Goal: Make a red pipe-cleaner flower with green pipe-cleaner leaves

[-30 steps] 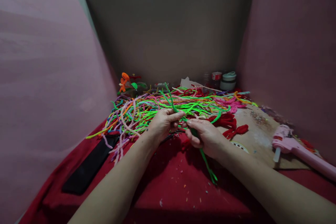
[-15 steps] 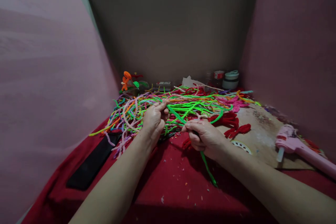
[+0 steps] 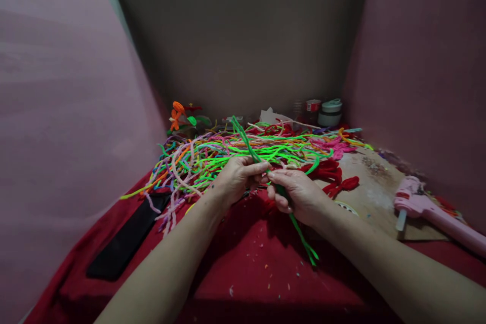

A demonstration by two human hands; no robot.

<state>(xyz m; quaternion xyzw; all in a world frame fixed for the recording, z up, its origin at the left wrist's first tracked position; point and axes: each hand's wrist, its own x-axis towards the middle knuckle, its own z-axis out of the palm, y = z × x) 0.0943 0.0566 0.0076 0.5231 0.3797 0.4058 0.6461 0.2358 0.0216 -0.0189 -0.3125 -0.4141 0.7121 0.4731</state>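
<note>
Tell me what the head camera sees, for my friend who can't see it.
The left hand and right hand grip a bundle of green pipe cleaners above a red cloth. Behind lies a tangled heap of colourful pipe cleaners; a pink glue gun rests at the right, a black strip at the left.

The green stems (image 3: 302,237) you're holding look fuzzy and matt, chenille over wire. Mid-frame, the heap of stems (image 3: 197,159) is just as fluffy, in neon colours. Across the bottom, the red cloth (image 3: 258,273) is matt and lint-flecked. At the right edge, the pink glue gun (image 3: 429,210) shows smooth plastic on a dull, rough brown board (image 3: 375,187).
</note>
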